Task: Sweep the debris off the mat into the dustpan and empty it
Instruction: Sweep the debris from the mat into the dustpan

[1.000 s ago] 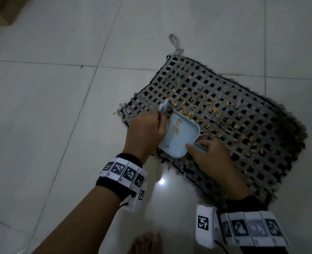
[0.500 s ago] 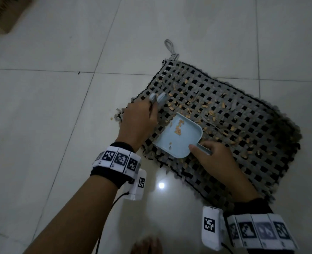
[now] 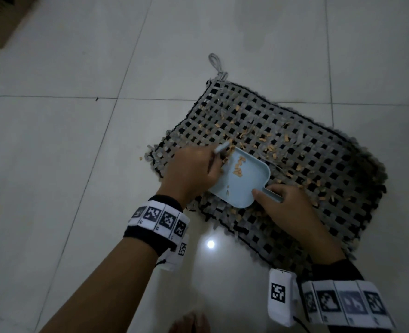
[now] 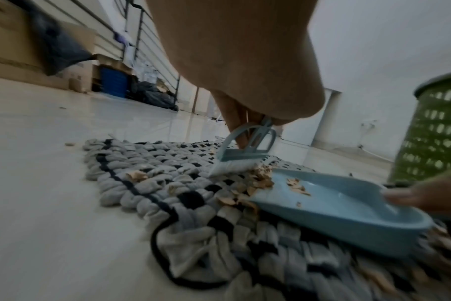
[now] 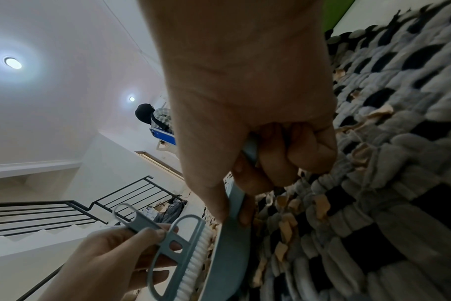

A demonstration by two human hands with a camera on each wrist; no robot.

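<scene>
A grey and black woven mat (image 3: 306, 150) lies on the tiled floor, strewn with tan debris (image 3: 270, 147). A light blue dustpan (image 3: 244, 186) rests on the mat's near-left part with some debris (image 4: 296, 186) inside. My right hand (image 3: 282, 203) grips the dustpan's handle (image 5: 250, 150). My left hand (image 3: 194, 171) holds a small blue brush (image 4: 241, 160) by its handle. The white bristles (image 5: 193, 262) touch the mat at the pan's open lip, where debris (image 4: 260, 177) is piled.
A green perforated plastic basket (image 4: 435, 130) stands on the floor beyond the dustpan. Cardboard boxes (image 4: 18, 40) and dark bags (image 4: 154, 93) line the far wall. A few debris bits (image 3: 140, 158) lie on the tiles left of the mat. Another person (image 5: 154, 118) stands farther off.
My left hand swung the brush out to the left over the mat and has brought it back against the dustpan's lip. The right hand and dustpan stayed about where they were.
</scene>
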